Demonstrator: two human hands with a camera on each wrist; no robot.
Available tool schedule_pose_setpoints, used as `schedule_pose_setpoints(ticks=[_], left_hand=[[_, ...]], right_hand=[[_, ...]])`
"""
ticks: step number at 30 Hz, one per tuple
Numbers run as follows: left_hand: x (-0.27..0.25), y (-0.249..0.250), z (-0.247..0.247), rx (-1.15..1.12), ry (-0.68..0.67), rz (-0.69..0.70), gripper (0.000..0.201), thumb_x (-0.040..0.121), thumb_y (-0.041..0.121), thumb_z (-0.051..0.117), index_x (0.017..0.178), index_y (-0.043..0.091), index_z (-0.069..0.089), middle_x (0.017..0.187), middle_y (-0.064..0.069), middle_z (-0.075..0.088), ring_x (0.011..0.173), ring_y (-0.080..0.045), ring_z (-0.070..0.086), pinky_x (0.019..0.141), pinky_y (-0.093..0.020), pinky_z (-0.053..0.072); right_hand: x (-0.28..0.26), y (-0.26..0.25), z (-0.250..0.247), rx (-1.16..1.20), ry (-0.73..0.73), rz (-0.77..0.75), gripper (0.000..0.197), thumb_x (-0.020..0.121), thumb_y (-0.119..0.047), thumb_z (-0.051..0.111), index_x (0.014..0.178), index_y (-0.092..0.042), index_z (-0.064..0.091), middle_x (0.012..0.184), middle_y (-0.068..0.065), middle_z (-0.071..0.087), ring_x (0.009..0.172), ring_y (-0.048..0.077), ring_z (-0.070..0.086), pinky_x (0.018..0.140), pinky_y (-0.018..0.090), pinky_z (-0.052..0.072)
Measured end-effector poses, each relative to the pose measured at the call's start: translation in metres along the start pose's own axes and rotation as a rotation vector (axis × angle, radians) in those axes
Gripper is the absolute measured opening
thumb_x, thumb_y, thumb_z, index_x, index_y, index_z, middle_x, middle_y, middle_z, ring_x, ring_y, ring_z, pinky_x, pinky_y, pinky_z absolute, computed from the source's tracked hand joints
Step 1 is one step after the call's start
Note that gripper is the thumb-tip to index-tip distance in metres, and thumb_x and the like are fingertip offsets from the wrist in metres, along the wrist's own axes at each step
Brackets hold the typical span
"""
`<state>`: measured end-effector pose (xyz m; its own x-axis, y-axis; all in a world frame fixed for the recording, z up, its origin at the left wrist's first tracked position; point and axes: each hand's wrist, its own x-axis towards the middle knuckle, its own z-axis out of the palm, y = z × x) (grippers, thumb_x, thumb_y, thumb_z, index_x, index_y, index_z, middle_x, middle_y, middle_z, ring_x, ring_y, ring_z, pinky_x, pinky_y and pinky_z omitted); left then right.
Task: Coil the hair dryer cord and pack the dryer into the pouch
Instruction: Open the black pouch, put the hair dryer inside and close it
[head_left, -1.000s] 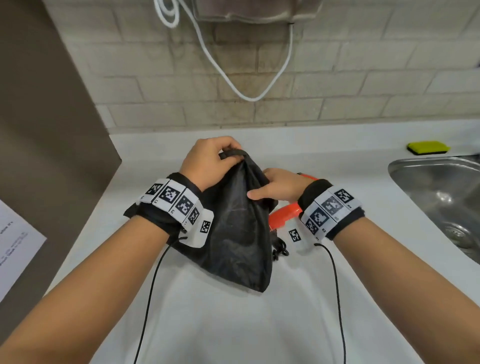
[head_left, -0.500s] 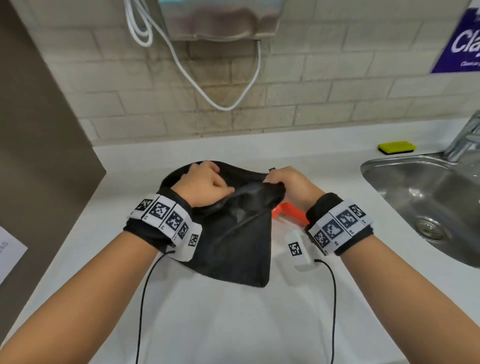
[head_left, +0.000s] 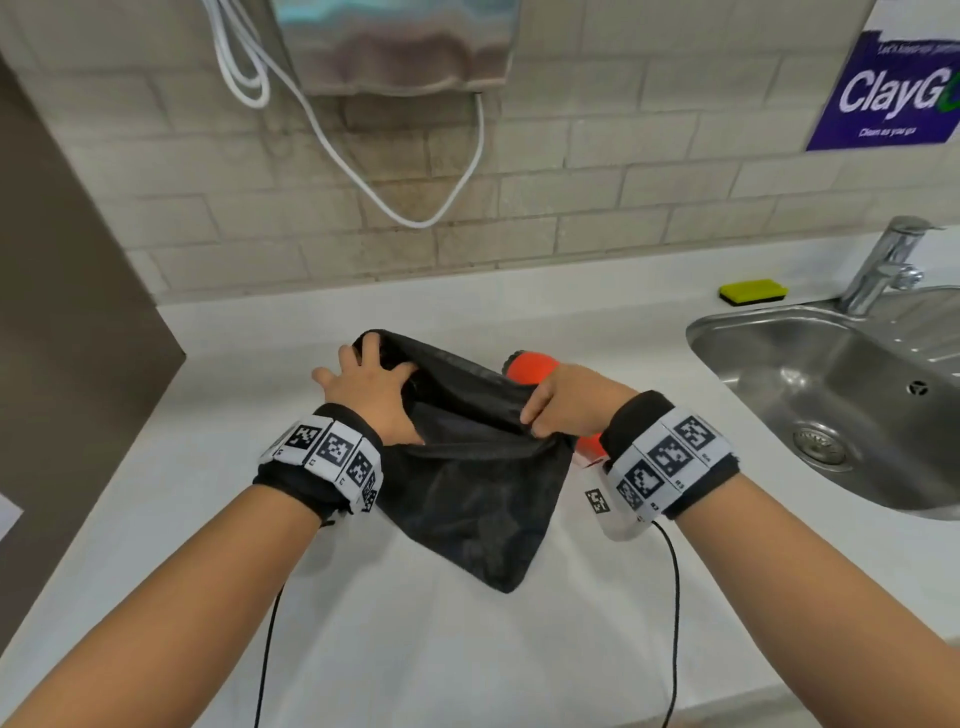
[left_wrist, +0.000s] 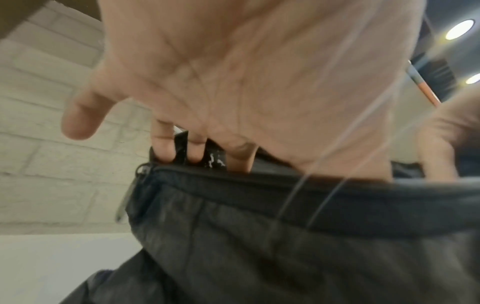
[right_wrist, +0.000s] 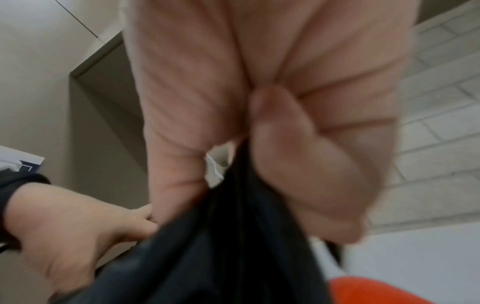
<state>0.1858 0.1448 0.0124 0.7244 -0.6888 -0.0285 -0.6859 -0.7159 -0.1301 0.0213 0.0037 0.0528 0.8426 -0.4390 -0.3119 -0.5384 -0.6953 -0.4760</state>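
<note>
A black pouch (head_left: 478, 488) lies on the white counter (head_left: 156, 467) with its mouth pulled wide. My left hand (head_left: 366, 382) has its fingers straight and spread inside the mouth at the far left rim, the thumb free outside. In the left wrist view the fingers (left_wrist: 161, 144) dip behind the pouch (left_wrist: 285, 246) hem. My right hand (head_left: 550, 410) pinches the right rim; the right wrist view shows the thumb (right_wrist: 298, 164) clamped on the black fabric (right_wrist: 221, 246). The orange hair dryer (head_left: 530, 366) lies behind the right hand, mostly hidden. Its cord is hidden.
A steel sink (head_left: 737, 317) with a faucet (head_left: 883, 265) sits at the right, a yellow-green sponge (head_left: 753, 291) behind it. A brown panel (head_left: 62, 312) borders the counter on the left. A white cable (head_left: 363, 176) hangs on the tiled wall.
The pouch mouth has been pulled wider. My left hand went from gripping the rim to spreading its fingers inside the mouth. The dryer's orange end now shows behind my right hand.
</note>
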Motion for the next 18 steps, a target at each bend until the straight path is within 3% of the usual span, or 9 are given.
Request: schedule_pose_setpoints(ticks=[2, 4, 7, 10, 11, 13, 15, 16, 18], left_hand=[[-0.003, 0.002, 0.003, -0.003, 0.036, 0.028, 0.084, 0.058, 0.063, 0.070, 0.132, 0.042, 0.037, 0.139, -0.008, 0.017, 0.123, -0.034, 0.024, 0.099, -0.050, 0.030], [-0.007, 0.002, 0.006, -0.010, 0.081, 0.033, 0.076, 0.060, 0.055, 0.073, 0.129, 0.043, 0.042, 0.138, -0.009, 0.018, 0.121, -0.035, 0.025, 0.098, -0.047, 0.032], [-0.012, 0.000, 0.016, -0.183, 0.135, 0.041, 0.061, 0.069, 0.021, 0.073, 0.124, 0.030, 0.049, 0.141, -0.012, 0.014, 0.122, -0.038, 0.027, 0.096, -0.042, 0.041], [-0.015, -0.004, 0.021, -0.485, 0.153, 0.029, 0.050, 0.076, -0.006, 0.055, 0.121, 0.013, 0.050, 0.135, -0.015, 0.018, 0.101, -0.035, 0.049, 0.089, -0.033, 0.046], [-0.016, -0.005, 0.022, -0.539, 0.156, 0.000, 0.049, 0.077, -0.008, 0.052, 0.122, 0.011, 0.050, 0.131, -0.015, 0.021, 0.097, -0.033, 0.050, 0.090, -0.030, 0.045], [-0.016, -0.010, 0.022, -0.660, 0.144, -0.082, 0.048, 0.079, -0.006, 0.049, 0.125, 0.009, 0.049, 0.127, -0.016, 0.026, 0.104, -0.031, 0.048, 0.096, -0.023, 0.037], [-0.018, -0.017, 0.019, -0.769, 0.159, -0.164, 0.040, 0.083, 0.004, 0.053, 0.122, 0.011, 0.054, 0.127, -0.015, 0.030, 0.107, -0.027, 0.047, 0.095, -0.018, 0.031], [-0.019, -0.022, 0.017, -0.782, 0.188, -0.187, 0.033, 0.084, 0.012, 0.057, 0.117, 0.013, 0.058, 0.126, -0.014, 0.031, 0.106, -0.025, 0.046, 0.095, -0.017, 0.029], [-0.024, -0.032, 0.017, -0.722, 0.252, -0.193, 0.025, 0.083, 0.020, 0.064, 0.108, 0.016, 0.066, 0.124, -0.012, 0.031, 0.104, -0.023, 0.046, 0.099, -0.018, 0.030]], right_hand=[[-0.003, 0.000, 0.004, -0.059, -0.055, 0.042, 0.042, 0.087, -0.003, 0.043, 0.125, -0.016, 0.057, 0.133, 0.001, 0.052, 0.121, 0.024, 0.047, 0.101, 0.027, 0.038], [0.001, 0.004, 0.009, -0.063, -0.042, 0.026, 0.047, 0.087, 0.001, 0.036, 0.122, -0.019, 0.060, 0.133, 0.002, 0.051, 0.118, 0.024, 0.047, 0.102, 0.027, 0.038], [0.005, 0.007, 0.019, 0.076, 0.008, 0.003, 0.048, 0.082, 0.007, 0.035, 0.099, -0.021, 0.070, 0.109, 0.003, 0.057, 0.096, 0.023, 0.053, 0.089, 0.029, 0.048], [0.010, 0.006, 0.028, 0.211, -0.022, -0.018, 0.043, 0.079, 0.008, 0.034, 0.084, -0.021, 0.065, 0.093, 0.005, 0.056, 0.078, 0.024, 0.055, 0.068, 0.027, 0.051], [0.011, 0.003, 0.030, 0.259, -0.030, -0.020, 0.041, 0.079, 0.008, 0.033, 0.082, -0.020, 0.063, 0.090, 0.004, 0.055, 0.073, 0.023, 0.055, 0.062, 0.026, 0.052], [0.013, -0.003, 0.036, 0.337, -0.044, -0.023, 0.037, 0.080, 0.006, 0.035, 0.077, -0.018, 0.063, 0.085, 0.002, 0.055, 0.068, 0.021, 0.054, 0.053, 0.024, 0.050], [0.013, -0.012, 0.043, 0.375, -0.080, -0.004, 0.026, 0.084, -0.004, 0.044, 0.077, -0.018, 0.065, 0.077, -0.001, 0.056, 0.064, 0.017, 0.054, 0.050, 0.022, 0.045], [0.013, -0.016, 0.047, 0.390, -0.109, 0.006, 0.021, 0.087, -0.015, 0.049, 0.081, -0.016, 0.068, 0.077, 0.000, 0.059, 0.064, 0.016, 0.055, 0.052, 0.022, 0.044], [0.017, -0.021, 0.056, 0.291, -0.132, 0.000, 0.031, 0.092, -0.032, 0.047, 0.095, -0.013, 0.071, 0.091, 0.004, 0.065, 0.078, 0.020, 0.061, 0.065, 0.024, 0.048]])
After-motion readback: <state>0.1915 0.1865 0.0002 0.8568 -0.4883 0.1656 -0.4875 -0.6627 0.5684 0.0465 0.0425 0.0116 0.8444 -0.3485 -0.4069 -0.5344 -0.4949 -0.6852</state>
